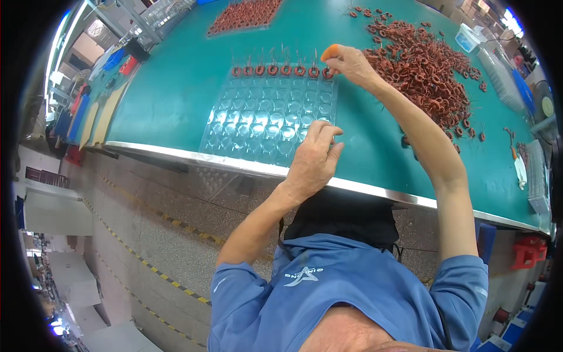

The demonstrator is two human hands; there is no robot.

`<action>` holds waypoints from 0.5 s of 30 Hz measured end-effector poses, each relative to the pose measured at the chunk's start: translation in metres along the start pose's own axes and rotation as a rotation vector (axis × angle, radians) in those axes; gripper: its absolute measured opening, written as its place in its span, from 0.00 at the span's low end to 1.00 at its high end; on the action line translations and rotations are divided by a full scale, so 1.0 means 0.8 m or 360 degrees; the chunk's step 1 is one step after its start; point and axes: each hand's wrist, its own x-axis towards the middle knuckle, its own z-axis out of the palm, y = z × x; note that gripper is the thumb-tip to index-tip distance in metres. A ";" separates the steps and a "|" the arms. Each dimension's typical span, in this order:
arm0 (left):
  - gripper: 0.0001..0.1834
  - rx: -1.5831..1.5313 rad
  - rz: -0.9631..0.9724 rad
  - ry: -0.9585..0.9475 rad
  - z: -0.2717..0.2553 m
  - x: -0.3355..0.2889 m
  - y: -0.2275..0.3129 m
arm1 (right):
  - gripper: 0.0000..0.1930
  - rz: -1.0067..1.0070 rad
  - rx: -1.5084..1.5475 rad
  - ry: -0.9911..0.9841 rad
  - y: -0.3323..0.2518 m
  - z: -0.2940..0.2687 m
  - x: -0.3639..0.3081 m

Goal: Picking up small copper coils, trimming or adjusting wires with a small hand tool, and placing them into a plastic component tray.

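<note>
A clear plastic tray (226, 126) with rows of round pockets lies on the green table. Along its far edge runs a row of small copper-wire ring coils (272, 70), their wire leads standing up. My right hand (350, 63) is at the far right corner of the tray, an orange cover on one finger. Its fingers are closed around the coil (326, 73) at the right end of that row. Over the near right part of the tray rests my left hand (315, 154), fingers loosely bent and thumb apart, with nothing visible in it.
A large heap of loose ring coils (425, 73) spreads to the right. A filled tray (245, 14) lies at the far side. A white tub (468, 38) and stacked clear trays (499, 76) stand at the right. The table's metal edge (375, 190) runs in front of me.
</note>
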 end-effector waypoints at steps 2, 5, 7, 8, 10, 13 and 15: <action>0.12 0.0005 0.0027 -0.0015 0.001 0.001 -0.001 | 0.13 -0.0046 -0.0067 0.0054 0.000 -0.001 -0.001; 0.12 -0.0060 0.0033 -0.0028 0.006 0.005 0.000 | 0.19 -0.0306 -0.0491 0.0399 -0.005 -0.028 -0.013; 0.12 0.0033 0.0024 -0.0036 0.004 0.007 0.004 | 0.18 -0.0333 -0.0482 0.0410 -0.026 -0.056 -0.032; 0.11 0.0157 0.0096 0.0025 0.006 0.005 0.002 | 0.17 -0.0437 -0.0604 0.0389 -0.038 -0.072 -0.043; 0.11 0.0365 0.0169 0.0008 0.005 0.000 0.009 | 0.16 -0.0342 -0.0754 0.0284 -0.066 -0.095 -0.078; 0.11 0.0478 0.0320 0.0039 0.014 0.004 0.007 | 0.14 -0.0363 -0.0713 0.0236 -0.058 -0.125 -0.138; 0.10 0.0506 0.0346 0.0056 0.019 0.007 0.006 | 0.12 -0.0361 -0.1008 0.0105 -0.059 -0.138 -0.177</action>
